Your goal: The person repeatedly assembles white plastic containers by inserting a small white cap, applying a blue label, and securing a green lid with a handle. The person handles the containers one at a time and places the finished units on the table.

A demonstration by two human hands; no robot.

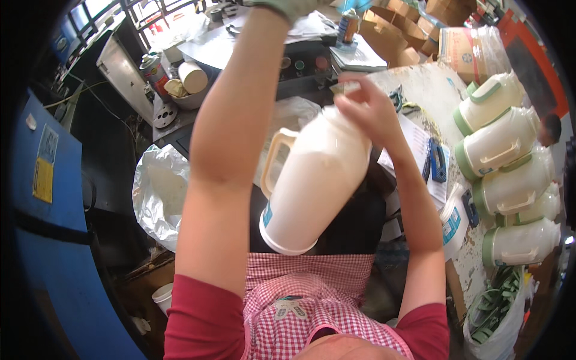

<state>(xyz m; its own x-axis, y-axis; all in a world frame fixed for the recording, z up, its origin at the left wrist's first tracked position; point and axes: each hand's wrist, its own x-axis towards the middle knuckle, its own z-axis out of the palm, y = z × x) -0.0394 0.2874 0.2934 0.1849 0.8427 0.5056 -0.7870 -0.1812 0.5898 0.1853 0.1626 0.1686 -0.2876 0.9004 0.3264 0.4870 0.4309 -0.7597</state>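
Observation:
A white plastic jug [318, 174] with a cream handle [275, 157] hangs tilted in front of my apron, its base toward me and its neck to the upper right. My right hand [367, 111] is closed at the jug's neck; motion smears the fingers, and part of the neck is hidden behind them. Stretched far forward, my left hand [289, 7] wears a pale glove and is cut off by the top edge, so its fingers do not show. Papers [306, 29] lie on the surface beneath that hand.
Several white jugs with green bases [504, 141] lie stacked at the right. Below them is a plastic bag [495, 312] of green strips. A blue cutter [438, 161] rests on papers. Crumpled foil-like plastic [159, 192] sits at the left, near a spray can [154, 75]. Cardboard boxes [384, 36] stand behind.

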